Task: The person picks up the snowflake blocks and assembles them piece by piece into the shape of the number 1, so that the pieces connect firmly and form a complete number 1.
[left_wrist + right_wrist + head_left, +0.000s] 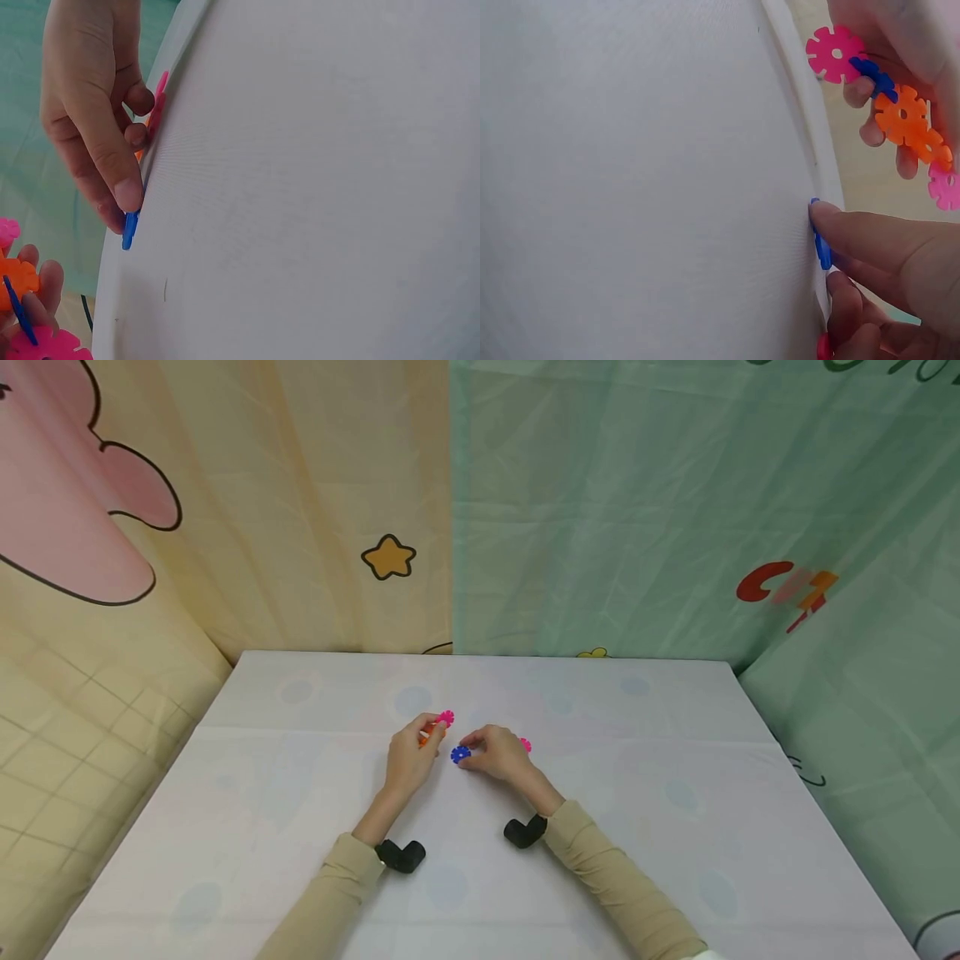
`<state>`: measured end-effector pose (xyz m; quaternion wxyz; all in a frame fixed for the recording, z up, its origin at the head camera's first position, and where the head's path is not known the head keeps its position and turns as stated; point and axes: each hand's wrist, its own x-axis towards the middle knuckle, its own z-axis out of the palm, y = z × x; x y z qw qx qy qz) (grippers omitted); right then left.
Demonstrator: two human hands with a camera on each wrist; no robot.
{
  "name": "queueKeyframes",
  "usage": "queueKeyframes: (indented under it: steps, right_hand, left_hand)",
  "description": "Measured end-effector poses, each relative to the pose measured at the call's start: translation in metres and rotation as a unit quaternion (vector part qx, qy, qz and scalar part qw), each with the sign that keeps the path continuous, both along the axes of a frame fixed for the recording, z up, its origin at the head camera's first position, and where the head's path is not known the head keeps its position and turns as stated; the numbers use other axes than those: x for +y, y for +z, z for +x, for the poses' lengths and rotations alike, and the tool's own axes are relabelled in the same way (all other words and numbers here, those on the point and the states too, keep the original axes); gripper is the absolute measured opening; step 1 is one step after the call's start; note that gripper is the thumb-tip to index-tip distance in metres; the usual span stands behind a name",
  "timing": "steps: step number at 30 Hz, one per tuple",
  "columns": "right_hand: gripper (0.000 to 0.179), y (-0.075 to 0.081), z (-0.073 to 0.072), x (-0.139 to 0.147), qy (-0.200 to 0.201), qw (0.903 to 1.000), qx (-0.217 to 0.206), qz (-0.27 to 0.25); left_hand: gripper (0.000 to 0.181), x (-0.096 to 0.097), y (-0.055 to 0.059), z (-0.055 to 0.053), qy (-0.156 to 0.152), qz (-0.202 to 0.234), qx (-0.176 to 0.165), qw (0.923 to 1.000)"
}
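Note:
My left hand (408,762) holds a short chain of notched plastic snowflake discs above the table. In the right wrist view the chain shows a pink disc (834,55) at one end, a blue disc (875,78) set crosswise, orange discs (902,112), and a lighter pink disc (945,186). With thumb and fingertips, my right hand (501,754) pinches a separate blue disc (460,756), low at the tabletop. Beside the curled outer fingers of that hand lies another pink disc (527,744), partly hidden by the hand, with a bit of orange by it (139,154).
Both hands work over the middle of a table (285,860) covered with a pale cloth. Printed curtains (585,510) hang behind it and at both sides. A black wrist camera (401,857) sits at the left cuff and another camera (525,832) at the right.

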<state>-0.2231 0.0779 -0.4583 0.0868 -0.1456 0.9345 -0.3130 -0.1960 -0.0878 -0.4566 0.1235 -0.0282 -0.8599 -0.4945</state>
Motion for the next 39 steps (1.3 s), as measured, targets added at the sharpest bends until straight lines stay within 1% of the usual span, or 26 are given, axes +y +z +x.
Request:
queueKeyframes:
  steps: [3,6,10,15,17,20,24,27,30,34,39]
  right_hand:
    - [0.032,-0.001,0.001,0.001,0.002,1.0000,0.006,0.000]
    - [0.031,-0.003,0.002,0.002,0.000,0.9998,0.012,-0.012]
    - [0.029,-0.005,0.003,0.005,-0.006,0.9989,0.022,-0.042]
    - [0.018,-0.007,0.005,0.009,-0.006,0.9963,0.028,-0.081]
    - [0.015,-0.007,0.006,0.011,-0.005,0.9957,0.027,-0.088]
    - [0.015,-0.005,0.007,0.015,-0.009,0.9953,0.030,-0.091]
    - [0.017,-0.002,0.009,0.021,-0.029,0.9948,0.031,-0.093]
    - [0.019,-0.001,0.009,0.025,-0.046,0.9930,0.025,-0.106]
    - [0.020,0.000,0.009,0.030,-0.060,0.9894,0.025,-0.130]
    - [0.022,0.004,0.009,0.033,-0.078,0.9835,0.037,-0.159]
    - [0.023,0.011,0.007,0.036,-0.096,0.9778,0.054,-0.178]
  left_hand:
    - [0.022,-0.001,0.000,0.000,0.000,0.002,0.005,1.0000]
    - [0.023,-0.001,-0.002,-0.001,0.002,0.000,0.007,1.0000]
    - [0.023,-0.001,-0.003,-0.002,0.005,-0.003,0.000,1.0000]
    - [0.024,0.000,-0.003,-0.001,0.003,-0.008,-0.010,0.9999]
    - [0.024,0.001,-0.003,0.000,0.002,-0.010,-0.015,0.9998]
    - [0.024,0.002,-0.004,-0.001,-0.002,-0.010,-0.017,0.9998]
    - [0.023,0.003,-0.005,-0.002,-0.004,-0.009,-0.017,0.9998]
    - [0.023,0.004,-0.004,-0.001,-0.005,-0.007,-0.021,0.9997]
    - [0.023,0.006,-0.004,0.000,-0.008,-0.008,-0.024,0.9997]
    - [0.023,0.008,-0.003,0.000,-0.012,-0.013,-0.027,0.9995]
    - [0.021,0.011,-0.002,0.000,-0.019,-0.017,-0.026,0.9993]
